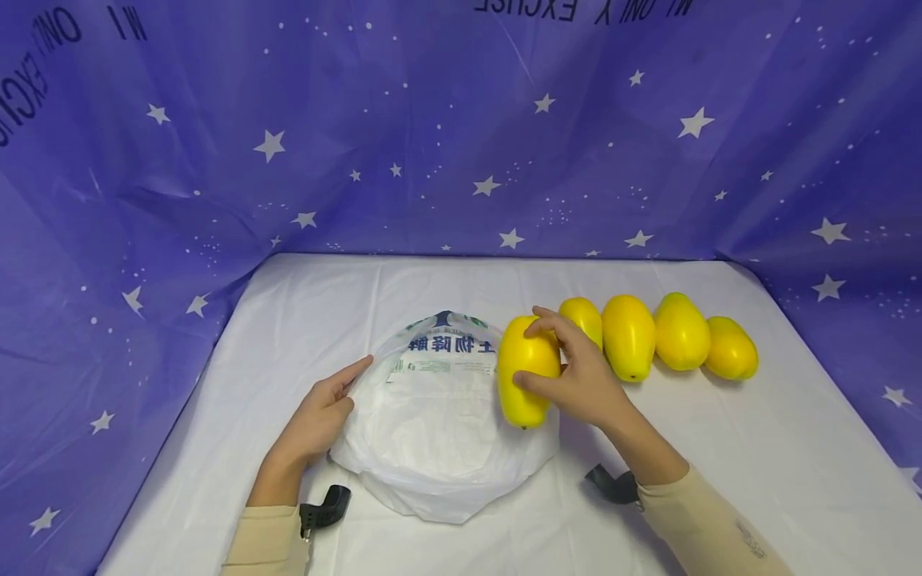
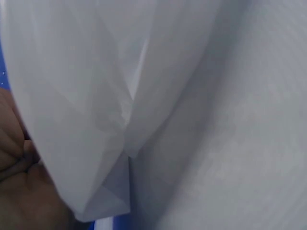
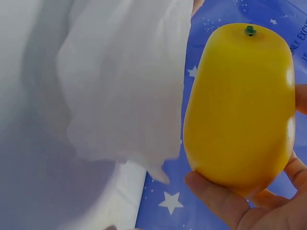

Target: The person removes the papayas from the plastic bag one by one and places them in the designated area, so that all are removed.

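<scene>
A white plastic bag [image 1: 439,424] with blue and green print stands with its mouth open in the middle of the table. At its left rim is my left hand [image 1: 320,416], its index finger stretched along the edge and the other fingers curled at the plastic. The left wrist view shows the bag's side [image 2: 76,96] hiding part of that hand. My right hand [image 1: 579,376] grips a yellow papaya [image 1: 528,392], thumb on one side and fingers on the other, over the bag's right rim. The right wrist view shows a small green stem on this papaya [image 3: 242,105].
Several more yellow papayas [image 1: 629,336] lie in a row at the right rear of the white-covered table [image 1: 310,296]. A purple curtain with white stars [image 1: 432,144] surrounds the back and sides. Black wrist devices [image 1: 327,508] sit by both sleeves.
</scene>
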The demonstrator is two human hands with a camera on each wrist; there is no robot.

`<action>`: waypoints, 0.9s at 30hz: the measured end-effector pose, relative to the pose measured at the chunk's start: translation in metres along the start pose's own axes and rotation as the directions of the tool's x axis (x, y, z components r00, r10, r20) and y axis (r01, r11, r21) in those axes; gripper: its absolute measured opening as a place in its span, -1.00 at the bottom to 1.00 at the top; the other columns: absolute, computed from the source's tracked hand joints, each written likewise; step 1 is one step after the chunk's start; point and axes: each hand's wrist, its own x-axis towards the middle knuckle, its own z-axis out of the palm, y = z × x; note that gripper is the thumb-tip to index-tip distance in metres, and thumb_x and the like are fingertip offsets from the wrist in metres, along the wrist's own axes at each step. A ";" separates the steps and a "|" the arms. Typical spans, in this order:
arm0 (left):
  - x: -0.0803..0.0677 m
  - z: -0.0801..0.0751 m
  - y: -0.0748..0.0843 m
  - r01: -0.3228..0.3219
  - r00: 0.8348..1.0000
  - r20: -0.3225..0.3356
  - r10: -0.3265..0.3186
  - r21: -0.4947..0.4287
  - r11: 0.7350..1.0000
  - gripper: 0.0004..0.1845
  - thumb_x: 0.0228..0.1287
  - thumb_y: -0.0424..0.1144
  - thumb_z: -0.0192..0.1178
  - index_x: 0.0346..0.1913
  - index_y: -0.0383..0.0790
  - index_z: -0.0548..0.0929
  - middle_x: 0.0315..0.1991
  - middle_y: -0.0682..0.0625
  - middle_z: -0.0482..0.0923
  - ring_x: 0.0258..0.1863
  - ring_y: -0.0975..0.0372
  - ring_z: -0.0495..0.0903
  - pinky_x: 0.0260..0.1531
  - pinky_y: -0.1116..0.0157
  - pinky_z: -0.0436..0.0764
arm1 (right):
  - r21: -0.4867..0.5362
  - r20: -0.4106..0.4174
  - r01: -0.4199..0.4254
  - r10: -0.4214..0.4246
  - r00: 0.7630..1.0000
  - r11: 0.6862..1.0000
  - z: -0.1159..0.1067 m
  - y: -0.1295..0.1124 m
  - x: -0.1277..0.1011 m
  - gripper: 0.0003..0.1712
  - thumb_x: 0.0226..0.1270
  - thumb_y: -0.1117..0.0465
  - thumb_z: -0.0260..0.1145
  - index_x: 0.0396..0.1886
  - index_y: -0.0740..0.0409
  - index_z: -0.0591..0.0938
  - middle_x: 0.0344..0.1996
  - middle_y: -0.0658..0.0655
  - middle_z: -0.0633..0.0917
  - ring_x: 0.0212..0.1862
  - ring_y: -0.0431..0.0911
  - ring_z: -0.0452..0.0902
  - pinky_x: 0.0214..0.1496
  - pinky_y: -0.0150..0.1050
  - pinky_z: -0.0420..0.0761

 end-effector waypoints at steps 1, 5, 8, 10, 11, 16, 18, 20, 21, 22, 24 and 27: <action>0.000 0.000 0.000 0.000 1.000 0.000 0.000 0.000 1.000 -0.29 0.25 -0.62 -0.26 0.48 -0.19 0.24 0.46 -0.17 0.14 0.40 0.05 0.15 0.32 0.06 0.18 | 0.002 -0.004 0.004 -0.004 1.000 1.000 -0.002 0.001 -0.002 -0.45 -0.02 0.21 0.57 -0.03 -0.05 0.51 0.39 -0.06 0.33 0.32 0.07 0.31 0.09 0.04 0.54; 0.000 0.001 0.001 0.005 1.000 0.005 -0.005 0.000 1.000 -0.29 0.25 -0.61 -0.26 0.49 -0.17 0.24 0.46 -0.18 0.14 0.40 0.04 0.15 0.32 0.05 0.18 | -0.038 -0.025 0.006 -0.007 1.000 0.999 -0.010 0.005 -0.008 -0.46 -0.03 0.22 0.58 -0.05 -0.04 0.51 0.38 -0.03 0.35 0.34 0.08 0.29 0.18 0.11 0.45; 0.000 0.001 0.001 0.011 1.000 0.004 -0.011 0.001 1.000 -0.29 0.25 -0.61 -0.26 0.48 -0.16 0.24 0.46 -0.17 0.14 0.39 0.05 0.15 0.32 0.05 0.18 | -0.070 -0.038 0.002 -0.004 0.999 0.998 -0.015 0.008 -0.013 -0.46 -0.03 0.20 0.58 -0.06 -0.04 0.51 0.38 -0.02 0.35 0.30 0.07 0.32 0.13 0.10 0.48; 0.000 0.001 0.002 0.014 1.000 0.003 -0.014 0.002 1.000 -0.29 0.26 -0.61 -0.25 0.48 -0.16 0.24 0.46 -0.16 0.13 0.40 0.07 0.12 0.33 0.05 0.16 | -0.076 -0.043 -0.002 -0.001 0.999 0.997 -0.018 0.010 -0.017 -0.46 -0.04 0.19 0.58 -0.06 -0.06 0.50 0.38 -0.03 0.35 0.24 0.07 0.37 0.05 0.07 0.52; 0.000 0.001 0.002 0.014 1.000 0.001 -0.014 0.004 1.000 -0.29 0.25 -0.61 -0.25 0.48 -0.16 0.25 0.47 -0.16 0.12 0.40 0.07 0.11 0.33 0.05 0.15 | -0.076 -0.047 -0.006 0.002 0.999 0.997 -0.019 0.011 -0.019 -0.45 -0.04 0.19 0.59 -0.06 -0.07 0.50 0.38 -0.04 0.35 0.22 0.06 0.39 0.01 0.05 0.55; 0.000 0.000 0.001 0.009 1.000 0.001 -0.009 0.013 1.000 -0.29 0.25 -0.61 -0.24 0.48 -0.17 0.25 0.48 -0.14 0.10 0.42 0.09 0.07 0.34 0.06 0.11 | -0.089 -0.058 -0.021 0.016 0.998 0.996 -0.026 0.014 -0.027 -0.44 -0.05 0.19 0.59 -0.06 -0.08 0.50 0.38 -0.04 0.35 0.26 0.08 0.35 -0.01 0.07 0.57; -0.001 -0.001 0.001 0.009 1.000 0.003 -0.009 0.013 1.000 -0.29 0.25 -0.61 -0.25 0.48 -0.17 0.24 0.48 -0.13 0.10 0.42 0.09 0.07 0.34 0.06 0.11 | -0.103 -0.061 -0.023 0.017 0.998 0.994 -0.029 0.015 -0.030 -0.44 -0.05 0.18 0.59 -0.07 -0.07 0.50 0.37 0.00 0.36 0.33 0.10 0.28 0.08 0.12 0.52; 0.000 -0.001 0.000 0.009 1.000 0.003 -0.009 0.016 1.000 -0.29 0.25 -0.61 -0.25 0.48 -0.17 0.24 0.48 -0.14 0.09 0.42 0.09 0.06 0.35 0.05 0.11 | -0.111 -0.065 -0.028 0.021 0.998 0.993 -0.031 0.017 -0.034 -0.44 -0.05 0.18 0.60 -0.07 -0.07 0.50 0.37 0.04 0.36 0.37 0.12 0.23 0.13 0.17 0.48; 0.000 -0.001 0.001 0.009 1.000 0.003 -0.009 0.017 1.000 -0.29 0.25 -0.61 -0.25 0.48 -0.17 0.24 0.48 -0.14 0.09 0.42 0.08 0.06 0.35 0.05 0.11 | -0.110 -0.068 -0.029 0.022 0.997 0.993 -0.031 0.018 -0.036 -0.44 -0.04 0.18 0.59 -0.07 -0.07 0.50 0.37 0.07 0.36 0.37 0.12 0.23 0.13 0.18 0.47; 0.000 -0.001 0.001 0.010 1.000 0.004 -0.010 0.014 1.000 -0.29 0.25 -0.61 -0.25 0.48 -0.17 0.24 0.48 -0.14 0.09 0.42 0.08 0.06 0.35 0.05 0.11 | -0.108 -0.070 -0.031 0.024 0.997 0.994 -0.032 0.020 -0.038 -0.44 -0.04 0.19 0.59 -0.07 -0.07 0.49 0.37 0.09 0.36 0.36 0.13 0.24 0.10 0.17 0.50; -0.001 -0.001 0.001 0.011 1.000 0.005 -0.011 0.011 1.000 -0.29 0.25 -0.61 -0.25 0.49 -0.17 0.24 0.48 -0.14 0.09 0.42 0.07 0.07 0.35 0.04 0.12 | -0.105 -0.073 -0.033 0.026 0.997 0.994 -0.033 0.022 -0.041 -0.45 -0.04 0.19 0.59 -0.07 -0.06 0.49 0.37 0.10 0.36 0.34 0.14 0.27 0.02 0.12 0.55; -0.001 0.000 0.001 0.014 1.000 0.005 -0.014 0.004 1.000 -0.29 0.26 -0.61 -0.25 0.49 -0.17 0.24 0.48 -0.15 0.10 0.42 0.07 0.08 0.35 0.04 0.12 | -0.100 -0.068 -0.033 0.026 0.997 0.994 -0.034 0.025 -0.047 -0.44 -0.04 0.20 0.59 -0.07 -0.05 0.49 0.37 0.11 0.36 0.30 0.15 0.32 -0.12 0.02 0.61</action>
